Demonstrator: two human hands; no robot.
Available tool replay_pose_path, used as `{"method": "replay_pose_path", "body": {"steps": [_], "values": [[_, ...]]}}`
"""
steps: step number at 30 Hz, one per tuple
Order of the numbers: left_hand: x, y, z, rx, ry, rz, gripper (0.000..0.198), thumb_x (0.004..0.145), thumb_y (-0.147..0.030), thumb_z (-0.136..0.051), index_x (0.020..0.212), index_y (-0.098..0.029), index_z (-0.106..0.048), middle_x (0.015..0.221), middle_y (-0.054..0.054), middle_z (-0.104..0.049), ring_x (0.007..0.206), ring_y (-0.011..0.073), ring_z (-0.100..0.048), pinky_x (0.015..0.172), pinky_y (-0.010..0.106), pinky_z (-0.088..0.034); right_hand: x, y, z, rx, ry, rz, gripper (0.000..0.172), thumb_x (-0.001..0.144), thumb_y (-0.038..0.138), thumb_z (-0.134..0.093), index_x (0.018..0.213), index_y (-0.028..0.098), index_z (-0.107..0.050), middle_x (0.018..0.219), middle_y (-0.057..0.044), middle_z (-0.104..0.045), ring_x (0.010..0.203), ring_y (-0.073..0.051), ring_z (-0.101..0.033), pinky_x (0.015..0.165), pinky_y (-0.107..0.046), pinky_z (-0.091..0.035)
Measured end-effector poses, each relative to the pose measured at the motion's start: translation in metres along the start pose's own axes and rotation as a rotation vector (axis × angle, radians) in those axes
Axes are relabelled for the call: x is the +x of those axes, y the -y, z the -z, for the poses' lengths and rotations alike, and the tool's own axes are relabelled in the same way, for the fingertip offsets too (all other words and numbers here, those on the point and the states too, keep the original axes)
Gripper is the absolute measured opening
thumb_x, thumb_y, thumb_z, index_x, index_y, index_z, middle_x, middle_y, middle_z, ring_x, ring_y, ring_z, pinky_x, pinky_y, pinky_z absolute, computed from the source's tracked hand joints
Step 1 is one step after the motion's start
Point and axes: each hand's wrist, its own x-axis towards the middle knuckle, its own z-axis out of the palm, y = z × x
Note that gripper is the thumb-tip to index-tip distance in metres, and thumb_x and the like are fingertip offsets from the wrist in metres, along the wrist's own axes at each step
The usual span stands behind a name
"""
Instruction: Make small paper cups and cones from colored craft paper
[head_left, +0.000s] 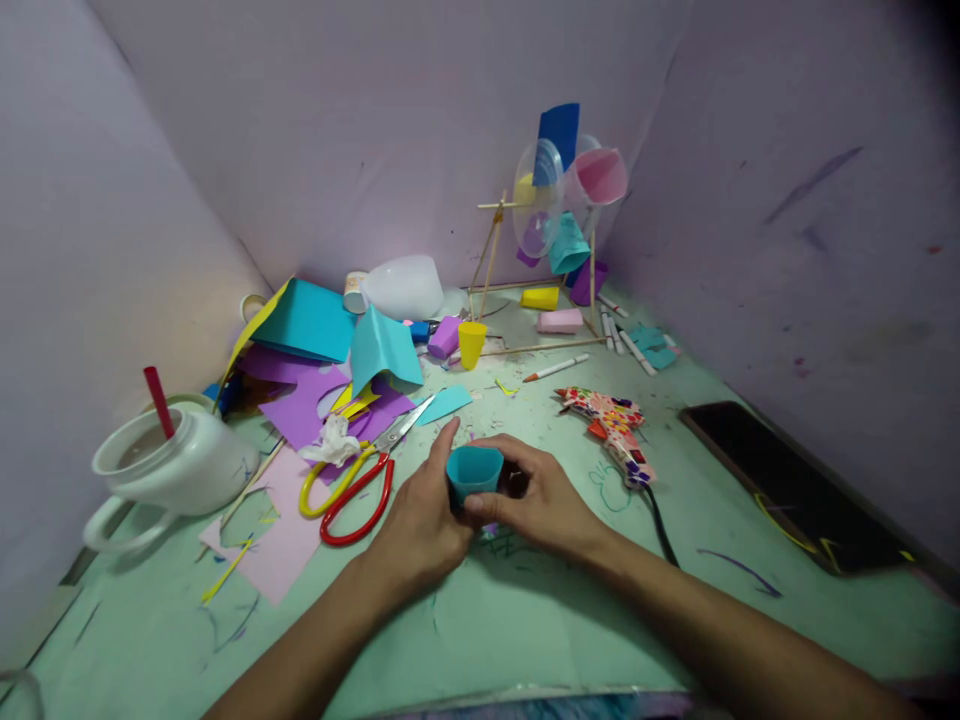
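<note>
left fingers, right fingers clamped around teal cup, cup between them

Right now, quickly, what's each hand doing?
Left hand: closed, holding the teal cup at its left; fingers mostly hidden.
Right hand: closed, holding the same cup at its right.

Pale green tabletop lies open between my forearms. Left of my left hand, red-and-yellow-handled metal scissors block; flat purple paper scraps beyond. Narrow lane between my right hand and the floral-patterned glue gun; its black cord bars the way rightward. Upright thin wooden-stick frame obstructs the back.
</note>
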Motion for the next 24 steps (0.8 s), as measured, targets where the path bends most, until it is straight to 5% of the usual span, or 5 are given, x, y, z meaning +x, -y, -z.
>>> {"method": "replay_pose_path", "body": {"steps": [5, 10, 14, 18, 24], "values": [[0.002, 0.004, 0.012, 0.054, -0.052, -0.013, 0.072, 0.071, -0.021, -0.062, 0.136, -0.014, -0.033, 0.115, 0.012, -0.060, 0.087, 0.0193, -0.061, 0.077, 0.035, -0.052, 0.003, 0.000, 0.026, 0.033, -0.131, -0.065, 0.045, 0.065, 0.043, -0.074, 0.100, 0.019, -0.061, 0.082, -0.002, -0.064, 0.072, -0.018, -0.058, 0.065, -0.029, -0.046], [0.002, 0.015, 0.020, 0.473, -0.093, -0.143, 0.033, 0.075, -0.017, -0.057, 0.108, -0.018, -0.060, 0.109, 0.010, -0.064, 0.104, 0.0273, -0.055, 0.092, 0.045, -0.043, 0.007, -0.004, 0.043, 0.007, -0.152, -0.091, 0.048, 0.062, 0.037, -0.078, 0.101, 0.022, -0.055, 0.094, -0.004, -0.065, 0.082, -0.021, -0.062, 0.073, -0.033, -0.050], [0.000, 0.019, 0.031, 0.621, -0.325, -0.048, 0.037, 0.082, -0.017, -0.046, 0.115, -0.008, -0.056, 0.112, 0.022, -0.058, 0.112, 0.0403, -0.046, 0.092, 0.059, -0.035, 0.009, -0.005, 0.040, 0.145, -0.177, -0.134, 0.050, 0.064, 0.037, -0.076, 0.106, 0.021, -0.054, 0.099, -0.006, -0.066, 0.083, -0.021, -0.064, 0.069, -0.033, -0.052], [-0.005, 0.019, 0.041, 0.597, -0.508, -0.016, 0.035, 0.084, -0.024, -0.046, 0.114, -0.012, -0.058, 0.108, 0.016, -0.062, 0.106, 0.0348, -0.053, 0.088, 0.048, -0.042, 0.007, -0.002, 0.037, 0.362, -0.203, -0.142, 0.060, 0.065, 0.040, -0.075, 0.117, 0.022, -0.051, 0.104, -0.008, -0.066, 0.085, -0.021, -0.063, 0.060, -0.028, -0.052], [-0.008, 0.016, 0.032, 0.441, -0.480, -0.029, 0.026, 0.082, -0.026, -0.049, 0.102, -0.017, -0.064, 0.093, 0.009, -0.069, 0.087, 0.0269, -0.063, 0.075, 0.038, -0.047, 0.001, 0.000, 0.035, 0.092, -0.192, -0.040, 0.054, 0.073, 0.038, -0.070, 0.122, 0.026, -0.050, 0.108, -0.007, -0.065, 0.096, -0.024, -0.062, 0.076, -0.034, -0.050]]}}
